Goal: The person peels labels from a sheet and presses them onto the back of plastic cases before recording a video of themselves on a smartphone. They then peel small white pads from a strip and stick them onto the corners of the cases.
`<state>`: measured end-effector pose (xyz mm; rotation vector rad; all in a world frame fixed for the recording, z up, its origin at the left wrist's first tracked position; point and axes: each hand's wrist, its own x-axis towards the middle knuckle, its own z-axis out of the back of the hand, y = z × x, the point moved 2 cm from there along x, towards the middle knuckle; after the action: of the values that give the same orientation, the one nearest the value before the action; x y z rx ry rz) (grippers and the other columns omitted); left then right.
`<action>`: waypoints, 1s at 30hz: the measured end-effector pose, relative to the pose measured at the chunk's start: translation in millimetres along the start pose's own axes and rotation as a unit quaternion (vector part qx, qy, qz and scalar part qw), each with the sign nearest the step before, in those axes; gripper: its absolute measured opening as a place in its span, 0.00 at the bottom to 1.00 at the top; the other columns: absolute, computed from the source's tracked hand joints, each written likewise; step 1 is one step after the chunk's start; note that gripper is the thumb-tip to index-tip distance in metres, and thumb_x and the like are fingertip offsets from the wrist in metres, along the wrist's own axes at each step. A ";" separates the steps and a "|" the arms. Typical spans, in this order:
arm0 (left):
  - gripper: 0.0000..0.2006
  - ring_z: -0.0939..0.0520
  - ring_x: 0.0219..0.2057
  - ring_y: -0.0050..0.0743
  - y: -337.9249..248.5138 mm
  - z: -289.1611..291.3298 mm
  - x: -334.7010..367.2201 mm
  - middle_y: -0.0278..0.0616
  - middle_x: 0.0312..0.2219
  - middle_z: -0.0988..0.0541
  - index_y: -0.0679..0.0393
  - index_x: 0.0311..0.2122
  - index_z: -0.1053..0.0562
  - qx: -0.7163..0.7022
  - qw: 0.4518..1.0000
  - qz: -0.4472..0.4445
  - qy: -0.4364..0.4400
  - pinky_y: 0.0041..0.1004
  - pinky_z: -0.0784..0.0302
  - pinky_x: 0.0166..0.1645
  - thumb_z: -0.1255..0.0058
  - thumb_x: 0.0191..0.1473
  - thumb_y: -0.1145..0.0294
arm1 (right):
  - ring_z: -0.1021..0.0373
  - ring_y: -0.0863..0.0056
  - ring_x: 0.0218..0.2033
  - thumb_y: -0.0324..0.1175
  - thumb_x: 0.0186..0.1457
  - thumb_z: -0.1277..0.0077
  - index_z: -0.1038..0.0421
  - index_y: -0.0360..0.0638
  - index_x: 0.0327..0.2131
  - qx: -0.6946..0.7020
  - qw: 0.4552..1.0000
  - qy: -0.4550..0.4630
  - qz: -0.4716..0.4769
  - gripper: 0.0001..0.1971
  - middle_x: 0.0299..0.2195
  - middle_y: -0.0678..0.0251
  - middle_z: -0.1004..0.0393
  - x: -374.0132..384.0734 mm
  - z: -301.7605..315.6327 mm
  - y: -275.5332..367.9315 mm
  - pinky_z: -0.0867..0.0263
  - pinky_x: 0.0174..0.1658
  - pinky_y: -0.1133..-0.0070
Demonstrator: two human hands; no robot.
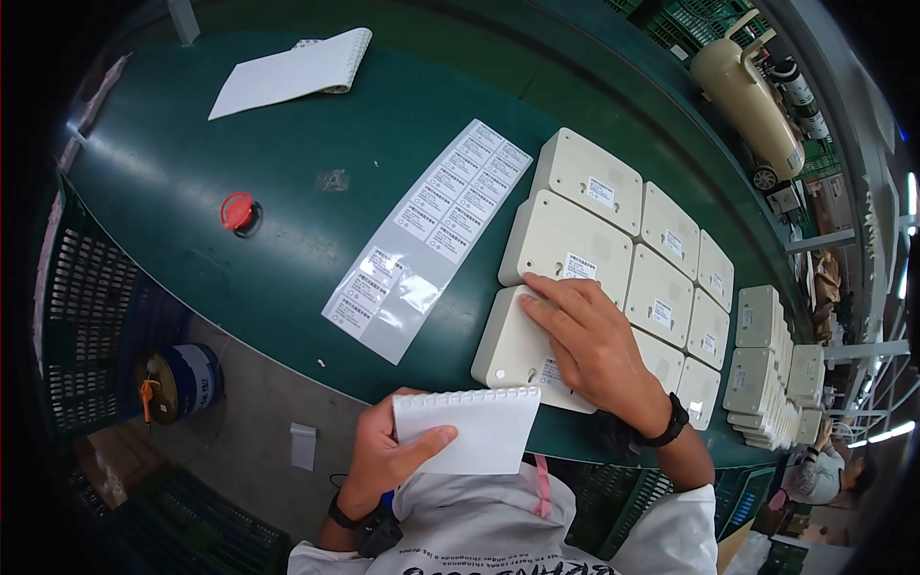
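In my left hand is a white paper pad with a scalloped top edge, the thumb lying across its face. My right hand reaches over the nearest cream plastic case, fingers stretched out and fingertips on its far left corner. Nothing shows in that hand, though the undersides of its fingertips are hidden. Several more cream cases lie side by side in rows, each bearing a small white printed label. Left of them lies a sheet of printed labels, partly peeled.
Another white pad and a red round object rest on the green table. Further cases are stacked at the right. Beyond stands a cream tank on wheels. A blue drum is on the floor at left; another person is far right.
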<state>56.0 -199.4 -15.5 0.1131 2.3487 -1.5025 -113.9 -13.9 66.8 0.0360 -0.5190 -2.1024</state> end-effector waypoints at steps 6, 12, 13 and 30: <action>0.13 0.20 0.34 0.18 -10.9 -16.0 -7.9 0.40 0.33 0.18 0.67 0.41 0.25 0.023 0.999 -0.024 0.038 0.22 0.24 0.38 0.39 0.51 0.75 | 0.32 0.62 0.50 0.20 0.53 0.49 0.28 0.37 0.48 0.106 0.992 -0.049 -0.048 0.17 0.51 0.56 0.30 -11.4 5.1 -1.1 0.35 0.51 0.74; 0.14 0.20 0.34 0.18 -13.9 -32.6 -16.8 0.40 0.34 0.18 0.66 0.44 0.24 -0.006 0.998 0.006 0.069 0.21 0.24 0.38 0.40 0.52 0.75 | 0.27 0.68 0.44 0.26 0.54 0.45 0.28 0.39 0.48 0.311 0.942 0.047 -0.114 0.16 0.45 0.56 0.25 -44.7 23.3 44.6 0.32 0.45 0.78; 0.14 0.20 0.35 0.18 -15.2 -36.3 -17.4 0.40 0.34 0.18 0.67 0.44 0.24 0.019 0.996 -0.018 0.080 0.21 0.24 0.39 0.40 0.52 0.75 | 0.26 0.70 0.41 0.28 0.54 0.43 0.27 0.39 0.47 0.329 0.931 0.076 -0.138 0.16 0.42 0.57 0.24 -49.1 24.3 54.3 0.32 0.43 0.79; 0.11 0.22 0.30 0.18 -1.3 -57.8 -35.8 0.42 0.32 0.20 0.70 0.42 0.25 0.104 0.987 -0.096 0.075 0.20 0.27 0.34 0.46 0.52 0.79 | 0.25 0.66 0.29 0.32 0.54 0.42 0.25 0.37 0.40 0.361 0.916 0.093 -0.147 0.11 0.31 0.59 0.22 -97.7 24.8 46.5 0.32 0.32 0.77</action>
<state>74.9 -144.2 19.4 0.0519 2.3670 -1.8922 -27.6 52.0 90.0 0.7723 -1.2057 -2.0430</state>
